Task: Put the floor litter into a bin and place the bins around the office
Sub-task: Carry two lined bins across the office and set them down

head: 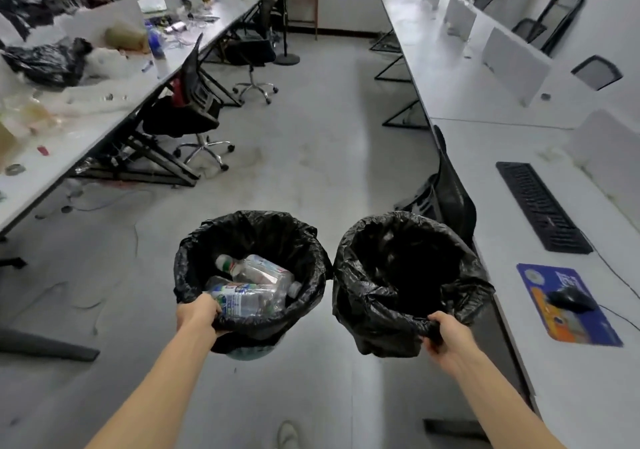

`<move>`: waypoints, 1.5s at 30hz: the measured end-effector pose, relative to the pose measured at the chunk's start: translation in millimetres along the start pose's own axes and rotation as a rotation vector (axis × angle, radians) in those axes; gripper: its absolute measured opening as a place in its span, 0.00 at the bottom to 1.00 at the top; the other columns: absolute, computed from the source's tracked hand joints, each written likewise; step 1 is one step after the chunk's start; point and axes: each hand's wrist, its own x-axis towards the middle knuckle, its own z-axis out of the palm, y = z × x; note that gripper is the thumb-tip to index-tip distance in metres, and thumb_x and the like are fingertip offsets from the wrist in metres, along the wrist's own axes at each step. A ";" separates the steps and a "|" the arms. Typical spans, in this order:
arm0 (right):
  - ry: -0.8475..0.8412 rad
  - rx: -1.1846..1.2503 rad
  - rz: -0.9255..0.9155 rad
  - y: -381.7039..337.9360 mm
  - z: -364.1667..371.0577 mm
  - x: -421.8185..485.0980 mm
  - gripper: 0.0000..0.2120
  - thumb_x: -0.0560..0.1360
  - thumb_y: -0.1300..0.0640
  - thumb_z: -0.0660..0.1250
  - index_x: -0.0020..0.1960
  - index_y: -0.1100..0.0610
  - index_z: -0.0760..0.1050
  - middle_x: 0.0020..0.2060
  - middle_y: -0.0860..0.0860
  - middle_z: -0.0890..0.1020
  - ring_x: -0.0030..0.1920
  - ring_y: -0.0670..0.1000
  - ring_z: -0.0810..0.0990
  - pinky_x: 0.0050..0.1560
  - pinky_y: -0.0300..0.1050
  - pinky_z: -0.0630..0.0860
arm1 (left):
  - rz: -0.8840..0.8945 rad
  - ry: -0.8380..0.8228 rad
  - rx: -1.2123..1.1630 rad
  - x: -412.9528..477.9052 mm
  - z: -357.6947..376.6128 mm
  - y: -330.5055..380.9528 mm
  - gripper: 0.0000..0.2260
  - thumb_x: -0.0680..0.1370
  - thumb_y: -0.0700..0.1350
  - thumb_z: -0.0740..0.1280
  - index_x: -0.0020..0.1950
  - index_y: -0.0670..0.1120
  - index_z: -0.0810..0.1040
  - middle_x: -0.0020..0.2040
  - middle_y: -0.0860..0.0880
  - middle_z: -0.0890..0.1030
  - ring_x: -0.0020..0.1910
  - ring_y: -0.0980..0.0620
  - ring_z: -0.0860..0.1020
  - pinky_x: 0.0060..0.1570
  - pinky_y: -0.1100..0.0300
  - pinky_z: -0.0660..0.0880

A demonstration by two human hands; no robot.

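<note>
Bottle labels are too blurred to read. The left hand [198, 313] grips the near rim of the bin with plastic bottles [252, 287]; the right hand [446, 332] clenches the empty bin [408, 282] liner's near rim.

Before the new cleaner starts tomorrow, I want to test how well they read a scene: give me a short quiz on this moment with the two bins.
1. True or false: the bin in the left hand holds plastic bottles.
2. Where does the right hand grip its bin?
A. the base
B. the near rim, over the black liner
C. the far rim
3. Fill in: the computer mouse sits on a ____ pad on the desk to the right.

Key:
1. True: the left bin has several clear bottles; the right one looks empty.
2. B
3. blue and orange
</note>
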 end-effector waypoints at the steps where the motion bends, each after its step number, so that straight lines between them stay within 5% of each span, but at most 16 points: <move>1: -0.009 0.017 -0.009 -20.4 20.4 10.5 0.06 0.78 0.61 0.65 0.54 0.62 0.71 0.41 0.60 0.78 0.34 0.55 0.75 0.18 0.37 0.71 | -0.006 -0.028 -0.020 14.8 19.5 24.6 0.23 0.72 0.26 0.60 0.67 0.37 0.70 0.58 0.39 0.72 0.61 0.32 0.72 0.45 0.38 0.78; 5: 0.009 0.051 0.030 -89.8 89.3 47.4 0.08 0.78 0.61 0.64 0.57 0.61 0.71 0.47 0.60 0.77 0.35 0.55 0.76 0.20 0.38 0.72 | 0.004 -0.006 0.017 67.1 94.7 106.8 0.26 0.72 0.29 0.61 0.70 0.41 0.69 0.63 0.40 0.74 0.55 0.36 0.74 0.42 0.39 0.79; 21: -0.064 -0.081 0.094 -430.9 349.6 320.8 0.03 0.77 0.62 0.64 0.47 0.62 0.71 0.43 0.61 0.77 0.35 0.57 0.77 0.18 0.35 0.70 | -0.053 0.058 -0.071 262.7 440.2 385.7 0.28 0.71 0.28 0.61 0.71 0.42 0.67 0.68 0.36 0.70 0.61 0.30 0.73 0.38 0.33 0.79; 25: -0.062 -0.084 0.086 -513.9 397.4 367.7 0.06 0.78 0.61 0.65 0.53 0.62 0.72 0.49 0.62 0.77 0.38 0.57 0.78 0.20 0.36 0.71 | -0.056 0.065 -0.102 296.2 510.0 445.5 0.27 0.72 0.27 0.61 0.71 0.41 0.67 0.68 0.36 0.70 0.63 0.30 0.72 0.41 0.33 0.79; 31: -0.038 -0.089 0.060 -642.1 498.2 471.4 0.08 0.78 0.61 0.64 0.56 0.62 0.70 0.42 0.60 0.77 0.36 0.56 0.77 0.19 0.36 0.71 | -0.063 0.017 -0.075 388.1 646.0 554.2 0.27 0.73 0.28 0.61 0.71 0.41 0.66 0.68 0.36 0.70 0.62 0.30 0.72 0.43 0.33 0.79; 35: -0.009 -0.066 0.041 -721.9 554.4 521.3 0.10 0.78 0.60 0.64 0.58 0.62 0.71 0.44 0.61 0.78 0.37 0.56 0.78 0.21 0.37 0.71 | -0.035 -0.041 -0.085 434.5 728.4 633.8 0.25 0.73 0.29 0.61 0.70 0.40 0.67 0.66 0.36 0.72 0.60 0.31 0.74 0.37 0.37 0.79; 40: 0.033 -0.069 0.064 -823.3 610.0 580.6 0.07 0.78 0.59 0.65 0.54 0.61 0.71 0.44 0.60 0.77 0.37 0.56 0.77 0.22 0.38 0.71 | 0.001 -0.009 0.020 489.3 841.3 723.3 0.29 0.69 0.35 0.63 0.70 0.45 0.67 0.65 0.38 0.74 0.59 0.32 0.75 0.39 0.30 0.78; 45: 0.044 -0.088 0.098 -902.0 659.9 666.9 0.07 0.79 0.60 0.64 0.54 0.61 0.71 0.43 0.60 0.76 0.40 0.57 0.77 0.24 0.40 0.72 | 0.000 -0.036 0.084 507.6 951.7 789.9 0.29 0.73 0.29 0.63 0.74 0.39 0.65 0.67 0.38 0.73 0.63 0.33 0.73 0.50 0.33 0.78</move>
